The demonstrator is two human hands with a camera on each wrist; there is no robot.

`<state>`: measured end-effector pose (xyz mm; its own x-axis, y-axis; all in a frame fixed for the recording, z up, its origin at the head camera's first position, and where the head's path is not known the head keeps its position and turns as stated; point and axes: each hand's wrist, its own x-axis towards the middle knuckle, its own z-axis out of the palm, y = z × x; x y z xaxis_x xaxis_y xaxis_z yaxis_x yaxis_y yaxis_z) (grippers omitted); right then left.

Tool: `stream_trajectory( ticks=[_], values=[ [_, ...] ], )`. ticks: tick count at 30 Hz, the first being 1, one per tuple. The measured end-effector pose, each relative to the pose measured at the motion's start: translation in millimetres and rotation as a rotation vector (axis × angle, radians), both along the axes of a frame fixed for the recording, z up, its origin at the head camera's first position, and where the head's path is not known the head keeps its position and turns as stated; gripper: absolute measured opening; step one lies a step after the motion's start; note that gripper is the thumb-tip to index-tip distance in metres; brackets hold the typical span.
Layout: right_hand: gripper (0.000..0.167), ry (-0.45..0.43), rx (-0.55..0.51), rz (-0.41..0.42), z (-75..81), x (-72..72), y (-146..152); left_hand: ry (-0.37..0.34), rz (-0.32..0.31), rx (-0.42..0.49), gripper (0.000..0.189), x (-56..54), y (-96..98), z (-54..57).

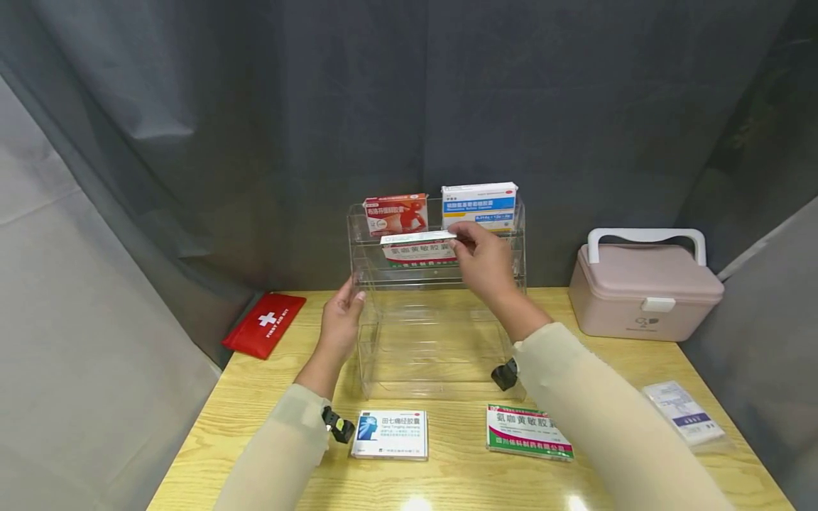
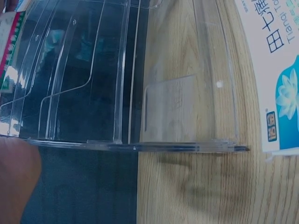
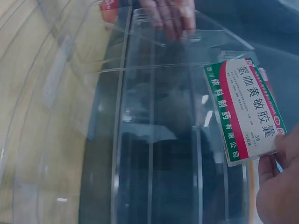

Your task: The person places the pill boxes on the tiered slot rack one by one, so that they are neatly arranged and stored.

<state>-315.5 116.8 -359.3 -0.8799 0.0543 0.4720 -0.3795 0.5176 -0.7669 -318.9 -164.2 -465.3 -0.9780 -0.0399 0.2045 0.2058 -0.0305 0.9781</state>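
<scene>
My right hand (image 1: 488,262) pinches a white, green and red medicine box (image 3: 243,112) by its right end, in front of the upper tiers of a clear acrylic display rack (image 1: 437,390). At the rack's left side, my left hand (image 1: 339,323) grips the edge, its fingers (image 3: 170,18) showing through the plastic in the right wrist view. A red-orange medicine box (image 1: 396,215) and a white-and-blue one (image 1: 479,206) stand side by side on the top tier. Below them, the lower tiers show bare plastic.
On the wood table before the rack lie a white-and-blue box (image 1: 390,434) and another green-and-red box (image 1: 527,431). A red first aid pouch (image 1: 265,325) is at left. To the right are a pink case (image 1: 645,291) and a white packet (image 1: 684,413). Dark curtain hangs behind.
</scene>
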Motion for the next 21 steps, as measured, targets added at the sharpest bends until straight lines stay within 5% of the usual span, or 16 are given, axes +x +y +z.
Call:
stream_trajectory(
  ticks=[9,21],
  values=[
    [0.021,-0.027,0.048,0.002,-18.1,-15.0,-19,-0.012,-0.006,-0.006,0.057,1.8,1.1,0.2],
    [0.023,0.006,0.11,-0.006,-21.4,-19.4,-33,0.012,0.004,-0.024,0.057,2.3,0.3,-0.7]
  ],
)
